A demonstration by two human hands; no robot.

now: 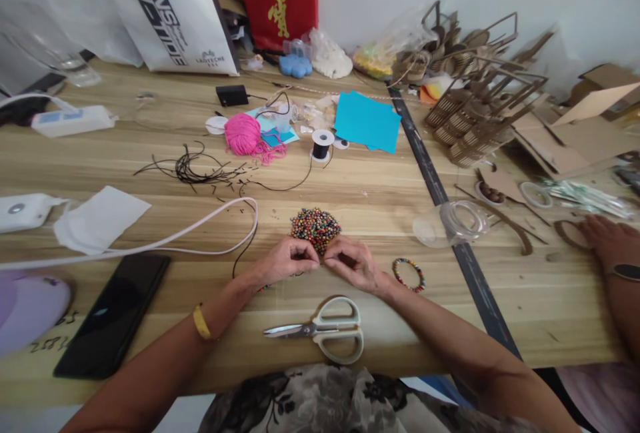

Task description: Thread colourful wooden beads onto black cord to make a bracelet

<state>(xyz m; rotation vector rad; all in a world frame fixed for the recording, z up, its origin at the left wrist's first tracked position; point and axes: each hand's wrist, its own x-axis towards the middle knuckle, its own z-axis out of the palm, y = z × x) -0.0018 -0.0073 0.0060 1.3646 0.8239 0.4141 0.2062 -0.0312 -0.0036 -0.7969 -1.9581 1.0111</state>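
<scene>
A pile of small multicoloured beads (314, 226) lies on the wooden table in front of both hands. My left hand (293, 258) is at the pile's lower left, thumb and fingertips pinched together. Close to it on the right, my right hand (353, 263) pinches at the pile's lower edge. Whatever sits between the fingertips is too small to make out. A dark cord (240, 259) runs down towards my left wrist, with a few beads showing below that hand. Scissors (337, 329) with pale handles lie nearer my body. A finished-looking ring of coloured beads (409, 275) rests beside my right forearm.
A black phone (113, 316) and white cable (200, 226) lie left. Beyond are black cord pieces (190, 167), pink yarn (243, 134), a black thread spool (321, 146) and blue sheets (367, 121). Another person's hand (607, 239) rests at the right edge, near clear tape rolls (465, 221).
</scene>
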